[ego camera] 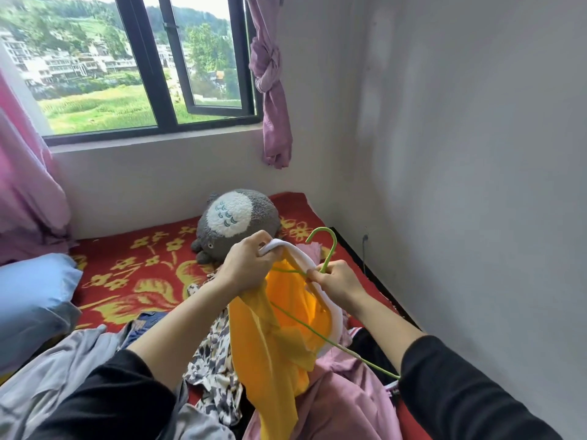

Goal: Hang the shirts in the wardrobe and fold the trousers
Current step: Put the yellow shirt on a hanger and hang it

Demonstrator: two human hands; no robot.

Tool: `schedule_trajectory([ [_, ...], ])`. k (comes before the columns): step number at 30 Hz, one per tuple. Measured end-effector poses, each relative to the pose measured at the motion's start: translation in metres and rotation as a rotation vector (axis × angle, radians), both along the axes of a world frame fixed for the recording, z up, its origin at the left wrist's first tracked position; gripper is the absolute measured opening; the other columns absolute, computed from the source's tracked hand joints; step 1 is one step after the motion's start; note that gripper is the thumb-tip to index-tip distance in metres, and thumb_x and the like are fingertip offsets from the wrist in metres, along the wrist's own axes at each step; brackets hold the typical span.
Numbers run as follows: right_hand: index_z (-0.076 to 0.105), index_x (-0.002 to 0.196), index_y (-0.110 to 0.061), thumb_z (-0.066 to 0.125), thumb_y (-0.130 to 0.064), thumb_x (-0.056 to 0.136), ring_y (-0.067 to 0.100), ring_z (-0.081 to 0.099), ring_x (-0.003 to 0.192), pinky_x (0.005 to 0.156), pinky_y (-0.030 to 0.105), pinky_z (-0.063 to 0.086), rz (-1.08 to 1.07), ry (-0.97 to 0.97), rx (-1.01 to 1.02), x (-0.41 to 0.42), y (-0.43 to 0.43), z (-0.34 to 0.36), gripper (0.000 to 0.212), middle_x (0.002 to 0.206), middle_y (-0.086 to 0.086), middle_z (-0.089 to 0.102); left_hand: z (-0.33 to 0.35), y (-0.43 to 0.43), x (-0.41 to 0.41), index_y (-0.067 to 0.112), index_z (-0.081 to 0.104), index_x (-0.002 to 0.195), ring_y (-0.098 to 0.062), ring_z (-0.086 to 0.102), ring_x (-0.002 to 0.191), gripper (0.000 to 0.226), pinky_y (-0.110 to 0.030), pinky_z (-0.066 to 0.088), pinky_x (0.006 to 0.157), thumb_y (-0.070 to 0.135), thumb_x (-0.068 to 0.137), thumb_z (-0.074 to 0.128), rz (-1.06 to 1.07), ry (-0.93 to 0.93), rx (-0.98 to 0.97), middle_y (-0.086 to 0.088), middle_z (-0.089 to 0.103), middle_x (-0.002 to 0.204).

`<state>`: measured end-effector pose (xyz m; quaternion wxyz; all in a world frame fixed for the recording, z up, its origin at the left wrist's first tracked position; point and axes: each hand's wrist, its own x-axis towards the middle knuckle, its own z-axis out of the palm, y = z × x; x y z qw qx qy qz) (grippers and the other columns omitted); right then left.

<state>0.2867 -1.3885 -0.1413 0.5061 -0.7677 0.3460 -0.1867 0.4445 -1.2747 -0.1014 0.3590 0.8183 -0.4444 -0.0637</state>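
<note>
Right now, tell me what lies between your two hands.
Head view: the yellow shirt's white collar and a green hanger wire span the gap between the left hand and right hand.

- A home bedroom: under the left hand (251, 265) and the right hand (336, 281) lies a bed (152, 274) with a red blanket (287, 204) patterned in yellow flowers.
- Left of the left hand, a blue pillow (35, 296) rests on the bed.
- Just beyond the hands, a grey and white plush toy (235, 217) lies near the wall.
- Further beyond and up to the left, a dark-framed window (95, 74) shows green slopes and houses; a pink curtain (273, 90) above the right hand is knotted.
- Below the hands, loose clothes (212, 369) are heaped on the bed: leopard-print, pink, grey.
- The left hand grips a yellow shirt (270, 344), the right hand a green hanger (330, 249).
</note>
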Motion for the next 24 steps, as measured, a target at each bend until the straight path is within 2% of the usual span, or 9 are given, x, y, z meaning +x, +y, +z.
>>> schedule_trajectory([
  [5, 0.058, 0.061, 0.013, 0.064, -0.011, 0.076, 0.019, 0.046, 0.057, 0.058, 0.034, 0.041, -0.064, -0.091, -0.039, 0.006, 0.004, -0.001, 0.029, 0.054, 0.009, 0.050, -0.002, 0.022, 0.011, 0.024, 0.066, 0.080, -0.011, 0.059, 0.064, 0.033, -0.028, 0.047, 0.059, 0.056, 0.079, 0.063, -0.251, 0.229, 0.268, 0.009, 0.062, 0.069],
  [7, 0.057, 0.061, 0.016, 0.066, -0.010, 0.075, 0.016, 0.043, 0.056, 0.056, 0.030, 0.040, -0.051, -0.111, -0.024, 0.006, 0.007, -0.001, 0.031, 0.054, 0.009, 0.049, -0.009, 0.027, 0.020, 0.027, 0.066, 0.092, -0.011, 0.055, 0.091, 0.032, -0.030, 0.047, 0.077, 0.056, 0.081, 0.060, -0.171, 0.029, 0.259, 0.011, 0.061, 0.092],
  [10, 0.059, 0.055, 0.010, 0.068, -0.007, 0.075, 0.015, 0.043, 0.054, 0.050, 0.024, 0.037, -0.018, -0.152, 0.023, 0.007, 0.015, -0.002, 0.028, 0.053, 0.019, 0.053, -0.020, 0.029, 0.026, 0.039, 0.053, 0.122, -0.015, 0.031, 0.126, 0.043, -0.040, 0.027, 0.105, 0.059, 0.085, 0.056, -0.171, -0.276, 0.414, 0.012, 0.050, 0.124],
  [12, 0.066, 0.063, 0.010, 0.066, -0.002, 0.076, 0.019, 0.045, 0.057, 0.051, 0.027, 0.038, 0.018, -0.192, 0.081, 0.010, 0.023, -0.001, 0.019, 0.058, 0.021, 0.058, -0.027, 0.027, 0.023, 0.034, 0.058, 0.103, -0.017, 0.044, 0.116, 0.024, -0.042, 0.023, 0.104, 0.054, 0.091, 0.050, -0.238, -0.309, 0.485, 0.009, 0.059, 0.105],
  [14, 0.071, 0.074, 0.007, 0.060, 0.002, 0.074, 0.018, 0.043, 0.053, 0.049, 0.026, 0.036, 0.075, -0.193, 0.155, 0.013, 0.029, 0.000, 0.012, 0.058, 0.012, 0.056, -0.029, 0.026, 0.018, 0.024, 0.050, 0.076, -0.023, 0.055, 0.090, 0.022, -0.038, 0.037, 0.092, 0.037, 0.094, 0.053, -0.274, -0.265, 0.388, 0.004, 0.058, 0.079],
  [16, 0.073, 0.082, 0.002, 0.052, -0.002, 0.064, 0.016, 0.047, 0.054, 0.050, 0.025, 0.037, 0.178, -0.193, 0.314, 0.011, 0.026, 0.005, 0.027, 0.063, 0.010, 0.058, -0.029, 0.030, 0.018, 0.017, 0.046, 0.065, -0.023, 0.051, 0.071, 0.029, -0.035, 0.040, 0.068, 0.029, 0.087, 0.062, -0.280, -0.209, 0.240, -0.002, 0.055, 0.069],
  [19, 0.071, 0.093, -0.002, 0.044, 0.000, 0.071, 0.016, 0.059, 0.071, 0.065, 0.028, 0.048, 0.303, -0.132, 0.560, 0.000, 0.003, 0.006, 0.035, 0.082, 0.009, 0.066, -0.026, 0.040, 0.024, 0.005, 0.047, 0.061, -0.014, 0.035, 0.060, 0.029, -0.035, 0.034, 0.056, 0.024, 0.068, 0.068, -0.258, -0.109, 0.097, -0.010, 0.051, 0.062],
  [21, 0.069, 0.100, -0.009, 0.049, 0.004, 0.082, 0.011, 0.062, 0.073, 0.065, 0.027, 0.048, 0.369, 0.094, 0.413, -0.006, -0.012, 0.001, 0.030, 0.086, 0.003, 0.069, -0.021, 0.043, 0.025, 0.003, 0.045, 0.058, -0.010, 0.032, 0.058, 0.028, -0.033, 0.030, 0.053, 0.020, 0.062, 0.067, -0.252, -0.037, 0.047, -0.007, 0.043, 0.058],
  [24, 0.066, 0.101, -0.019, 0.076, -0.016, 0.079, 0.011, 0.064, 0.075, 0.066, 0.024, 0.049, 0.498, 0.345, 0.236, -0.006, -0.011, -0.018, 0.024, 0.091, 0.001, 0.070, -0.011, 0.043, 0.019, 0.008, 0.043, 0.053, -0.010, 0.033, 0.057, 0.029, -0.032, 0.030, 0.054, 0.019, 0.059, 0.069, -0.285, -0.034, -0.012, -0.002, 0.042, 0.057],
])
